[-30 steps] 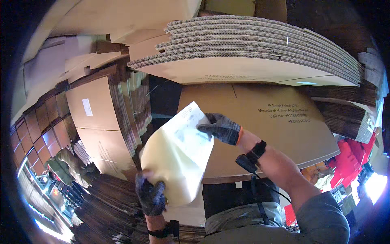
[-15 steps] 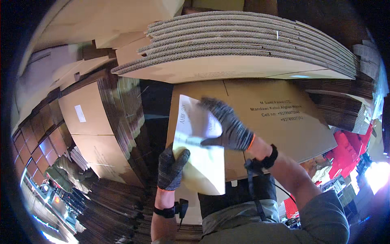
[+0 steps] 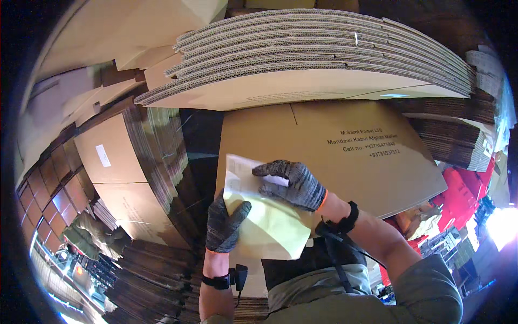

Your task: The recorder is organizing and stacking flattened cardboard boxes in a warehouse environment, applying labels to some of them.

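Note:
My left hand [image 3: 225, 224], in a grey knit glove, grips the left edge of a white paper sheet [image 3: 272, 232], thumb on top. My right hand [image 3: 294, 184], gloved alike, is closed at the sheet's upper right part, its fingers bent over a pale piece of paper there. I cannot tell whether that piece is part of the same sheet or a separate one. The sheet is held tilted and slightly curved above a flat brown cardboard panel [image 3: 324, 156] with dark printing.
Beyond the panel leans a thick stack of flattened cardboard boxes [image 3: 324, 54]. More cardboard stands at the left [image 3: 116, 151], with a white label [image 3: 103, 155] on it. At the right are cardboard bundles [image 3: 450, 143] and red fabric [image 3: 458, 197].
The paper sheet has tipped lower and closer to me. My right hand has moved down, its fingers now bent over the paper. My left hand keeps its hold.

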{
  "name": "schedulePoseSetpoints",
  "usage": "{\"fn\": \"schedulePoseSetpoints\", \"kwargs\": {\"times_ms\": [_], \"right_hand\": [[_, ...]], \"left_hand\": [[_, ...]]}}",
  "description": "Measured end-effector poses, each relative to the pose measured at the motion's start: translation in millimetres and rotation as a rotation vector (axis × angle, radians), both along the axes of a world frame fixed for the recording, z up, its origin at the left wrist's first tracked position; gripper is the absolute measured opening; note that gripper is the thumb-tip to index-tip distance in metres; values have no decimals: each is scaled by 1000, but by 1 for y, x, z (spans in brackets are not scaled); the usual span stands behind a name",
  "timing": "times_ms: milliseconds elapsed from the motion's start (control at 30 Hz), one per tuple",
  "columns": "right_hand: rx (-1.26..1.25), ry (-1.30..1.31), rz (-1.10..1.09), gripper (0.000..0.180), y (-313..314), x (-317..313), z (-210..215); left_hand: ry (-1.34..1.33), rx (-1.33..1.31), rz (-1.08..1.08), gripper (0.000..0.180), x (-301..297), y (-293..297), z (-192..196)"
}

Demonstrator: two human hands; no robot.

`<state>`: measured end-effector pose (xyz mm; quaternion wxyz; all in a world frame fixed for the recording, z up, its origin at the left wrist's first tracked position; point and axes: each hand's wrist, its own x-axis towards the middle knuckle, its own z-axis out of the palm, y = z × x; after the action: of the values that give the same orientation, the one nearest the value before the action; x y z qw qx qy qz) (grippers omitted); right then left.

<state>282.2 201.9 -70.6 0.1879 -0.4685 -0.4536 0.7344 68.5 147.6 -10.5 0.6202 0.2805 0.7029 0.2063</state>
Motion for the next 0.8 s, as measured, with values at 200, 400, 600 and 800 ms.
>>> {"fn": "schedulePoseSetpoints", "kwargs": {"times_ms": [200,400,600,800], "right_hand": [[368,-68,222,37,-4,-4,-3],[-126,47,147,18,-14,-4,-7],[-371,-20,-730,17,1,58,-46],[153,-58,-1072,8,-8,44,-48]], "left_hand": [[-82,-66,64,28,7,2,-3],[18,-31,-181,27,2,7,-2],[510,143,-286,29,-14,-8,-8],[655,560,-761,40,-10,-14,-4]]}}
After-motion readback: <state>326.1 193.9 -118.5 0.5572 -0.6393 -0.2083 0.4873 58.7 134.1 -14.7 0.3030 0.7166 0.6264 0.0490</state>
